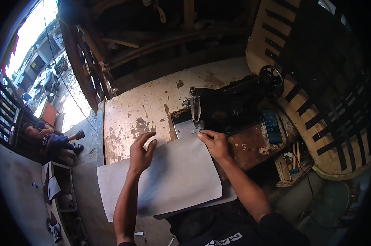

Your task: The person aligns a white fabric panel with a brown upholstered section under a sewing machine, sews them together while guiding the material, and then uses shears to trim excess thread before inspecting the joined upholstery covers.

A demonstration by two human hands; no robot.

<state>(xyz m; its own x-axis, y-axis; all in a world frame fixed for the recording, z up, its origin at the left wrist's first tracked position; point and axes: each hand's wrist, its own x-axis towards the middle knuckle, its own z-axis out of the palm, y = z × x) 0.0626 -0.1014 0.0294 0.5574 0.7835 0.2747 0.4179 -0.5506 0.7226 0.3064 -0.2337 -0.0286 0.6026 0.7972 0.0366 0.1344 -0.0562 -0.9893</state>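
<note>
My right hand (213, 142) pinches the upper right corner of a large pale sheet (181, 176), perhaps fabric, just beside the needle and presser foot of an old black sewing machine (230, 98). The sheet lies over the worn table (132, 115) and hangs past its near edge. My left hand (143, 151) is over the sheet's upper left part, thumb and fingers apart, holding nothing; whether it touches the sheet I cannot tell.
A phone (271, 128) lies right of the machine, above a drawer (286, 172) with small tools. A slatted wooden panel (304, 115) stands at the right. On the left, a person (54, 139) sits by an open doorway, near a low cabinet (64, 190).
</note>
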